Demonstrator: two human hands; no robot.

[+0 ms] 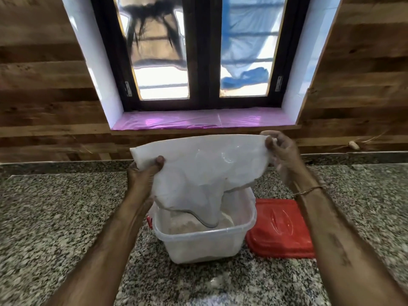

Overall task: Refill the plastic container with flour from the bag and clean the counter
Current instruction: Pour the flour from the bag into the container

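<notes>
- I am holding the white plastic bag (205, 171) upside down over the plastic container (203, 235), its closed end up and its open mouth hanging down inside the container.
- My left hand (143, 173) is pinching the bag's upper left corner, thumb on the near face and fingers behind it, so that hand is clamped on the bag.
- My right hand (279, 151) is gripping the upper right corner, which sits a little higher than the left, thumb pressing the plastic against my fingers.
- The bag is sagging between my two hands and narrowing toward its mouth, which is dipping below the container's rim.
- Flour (187, 226) is lying in a pale heap in the bottom of the container, right under the bag's mouth; I cannot tell whether any is falling at this instant.
- The container is standing upright on the speckled granite counter (55, 213), between my forearms.
- Its red lid (280, 228) is lying flat on the counter just beside the container on the right, under my right forearm.
- A red clip (149, 220) is showing on the container's left side.
- A faint dusting of spilled flour (217, 280) is showing on the counter just in front of the container.
- A thin thread bracelet (309, 190) is circling my right wrist.
- Behind the counter a wood-panelled wall is rising to a dark-framed window (202, 51) with a pink-lined sill (203, 121).
</notes>
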